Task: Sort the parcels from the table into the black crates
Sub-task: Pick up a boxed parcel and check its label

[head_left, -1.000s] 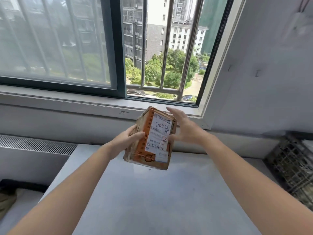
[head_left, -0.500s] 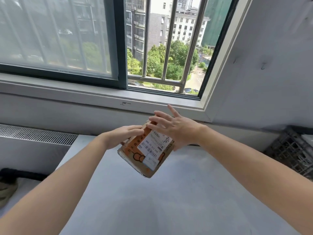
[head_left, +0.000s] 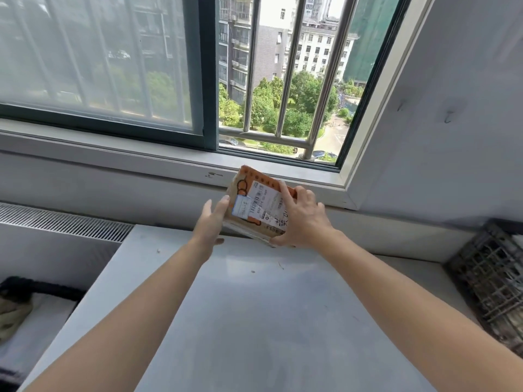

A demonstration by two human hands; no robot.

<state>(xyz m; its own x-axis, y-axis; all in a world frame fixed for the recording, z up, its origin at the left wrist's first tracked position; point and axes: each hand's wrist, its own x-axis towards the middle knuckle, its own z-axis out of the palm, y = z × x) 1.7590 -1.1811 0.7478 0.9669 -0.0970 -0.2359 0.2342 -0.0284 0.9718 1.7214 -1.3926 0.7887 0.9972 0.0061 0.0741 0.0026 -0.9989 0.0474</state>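
Head view: the parcel hung tilted above the far edge of the surface, right hand gripping its near end, left hand pressing straight fingers against its side; the black crate lay rightward, nearer the right hand.

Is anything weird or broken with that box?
Nothing looks broken. The parcel is just askew, held tilted near the far edge of the table, with its label turned sideways. The right hand grips it and the left hand presses its side.
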